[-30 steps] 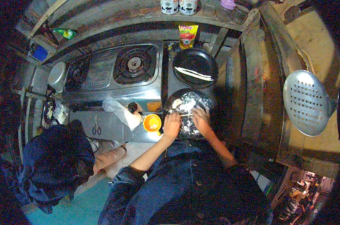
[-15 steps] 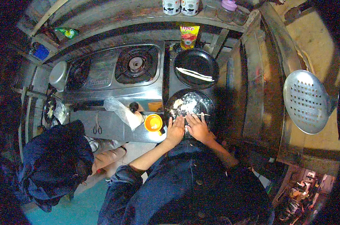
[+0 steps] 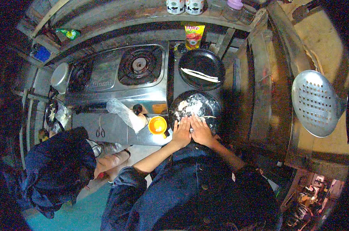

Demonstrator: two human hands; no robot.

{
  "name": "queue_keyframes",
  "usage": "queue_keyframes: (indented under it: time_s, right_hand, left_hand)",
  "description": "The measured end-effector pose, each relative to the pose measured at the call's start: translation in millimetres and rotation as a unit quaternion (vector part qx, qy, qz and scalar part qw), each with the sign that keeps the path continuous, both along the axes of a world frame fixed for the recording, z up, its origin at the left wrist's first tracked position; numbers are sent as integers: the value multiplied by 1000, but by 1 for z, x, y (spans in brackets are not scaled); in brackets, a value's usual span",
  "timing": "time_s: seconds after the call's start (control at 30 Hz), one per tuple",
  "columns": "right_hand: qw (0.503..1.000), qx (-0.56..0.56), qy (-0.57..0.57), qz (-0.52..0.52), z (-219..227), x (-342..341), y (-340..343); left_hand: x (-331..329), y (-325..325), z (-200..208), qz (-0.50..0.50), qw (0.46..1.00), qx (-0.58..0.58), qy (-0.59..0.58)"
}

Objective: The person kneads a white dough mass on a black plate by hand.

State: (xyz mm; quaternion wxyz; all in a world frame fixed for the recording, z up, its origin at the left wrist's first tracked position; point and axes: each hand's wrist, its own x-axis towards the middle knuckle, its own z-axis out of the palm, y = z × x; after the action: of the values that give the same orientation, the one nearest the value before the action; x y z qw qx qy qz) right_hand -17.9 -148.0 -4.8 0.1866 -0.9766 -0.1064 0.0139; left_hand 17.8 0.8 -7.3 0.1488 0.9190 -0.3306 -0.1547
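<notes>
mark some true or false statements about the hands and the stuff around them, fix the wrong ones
1. The left hand and right hand are spread far apart. False: they are side by side, close together, over the floury near black plate.
2. A thin pale strip shows just beyond the right hand's fingers. True.
3. Two white strips lie on the far black plate. True.
4. The yellow-orange cup stands to the right of both hands. False: it stands to their left.
5. The left hand holds the scissors. False: they lie on the grey surface, left of the cup.
</notes>
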Motion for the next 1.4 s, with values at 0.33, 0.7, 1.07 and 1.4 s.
queue_keyframes:
  time_s: [0.33,0.7,1.07,1.4]
  right_hand:
    - [999,22,21,15,6,-4,-2]
    - [1000,18,-2,25,3,17,-4]
    - [1000,-2,11,-4,-4,22,0]
    - [999,17,37,23,6,-3,-3]
  left_hand:
    - [-1,1,5,-17,998,38,54]
    - [30,-7,4,7,998,43,36]
    - [23,-8,-8,25,1000,9,-7]
    - [2,7,2,-29,996,71,41]
